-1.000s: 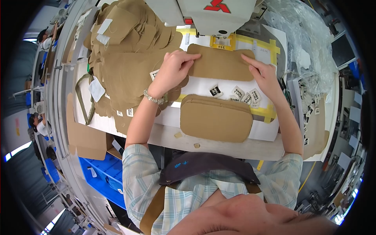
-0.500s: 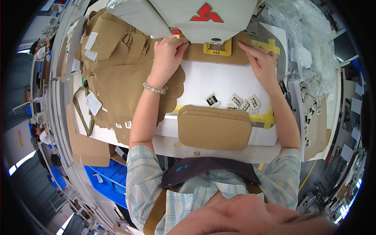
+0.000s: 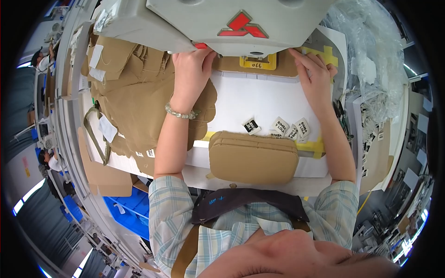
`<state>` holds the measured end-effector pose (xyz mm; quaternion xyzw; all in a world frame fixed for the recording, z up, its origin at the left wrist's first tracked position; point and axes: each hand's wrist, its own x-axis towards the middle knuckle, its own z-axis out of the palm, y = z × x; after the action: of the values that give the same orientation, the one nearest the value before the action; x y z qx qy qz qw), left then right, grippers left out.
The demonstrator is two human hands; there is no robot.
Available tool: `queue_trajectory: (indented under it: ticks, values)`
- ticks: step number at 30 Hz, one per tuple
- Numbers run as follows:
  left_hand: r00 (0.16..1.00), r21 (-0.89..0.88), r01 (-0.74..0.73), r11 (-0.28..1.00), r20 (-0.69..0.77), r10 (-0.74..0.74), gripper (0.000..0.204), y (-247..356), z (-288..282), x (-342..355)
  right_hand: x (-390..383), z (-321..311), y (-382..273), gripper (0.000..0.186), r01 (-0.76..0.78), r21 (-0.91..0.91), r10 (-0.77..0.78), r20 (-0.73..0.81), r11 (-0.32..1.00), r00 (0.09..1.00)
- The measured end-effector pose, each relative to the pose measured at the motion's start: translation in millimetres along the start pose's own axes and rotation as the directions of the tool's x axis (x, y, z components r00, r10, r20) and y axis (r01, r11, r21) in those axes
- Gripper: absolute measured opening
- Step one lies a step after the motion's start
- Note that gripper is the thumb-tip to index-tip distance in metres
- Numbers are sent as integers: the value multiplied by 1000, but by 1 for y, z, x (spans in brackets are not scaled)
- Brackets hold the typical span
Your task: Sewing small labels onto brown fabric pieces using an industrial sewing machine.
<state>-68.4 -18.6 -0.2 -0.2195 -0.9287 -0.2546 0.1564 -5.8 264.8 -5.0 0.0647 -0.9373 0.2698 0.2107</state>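
Observation:
My left hand reaches up to the left end of a brown fabric panel under the sewing machine head. Its thumb and fingers look drawn together, but the machine hides the tips and anything between them. At the panel's right end lies my right hand, its index finger stretched out and touching the edge, the others loosely bent. Between the hands, a yellow clamp frame sits on the panel, partly covered by the machine. Small black and white labels lie on the white work surface.
Nearest me is a stack of rounded brown panels. Brown fabric pieces pile up on the left, with a blue crate below. Clear plastic wrapping and a tray of labels stand at the right.
My view has shifted, so the machine head fills more of the top and now covers my left fingertips. Both hands stay at the panel's two ends.

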Motion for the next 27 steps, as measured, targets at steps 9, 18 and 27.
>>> queue_trajectory:
  ticks: [9,18,27]
  values:
    - [998,75,-52,996,-22,54,5,-2,1,-2,0,1,-1,23,11,-30,-10,12,999,1000]
    - [996,55,-75,996,-50,78,5,-4,2,-2,-1,0,2,25,-7,-29,7,-3,1000,1000]
    - [997,49,-58,997,-42,60,4,-1,3,-2,-3,-4,2,25,-44,-60,48,84,997,995]
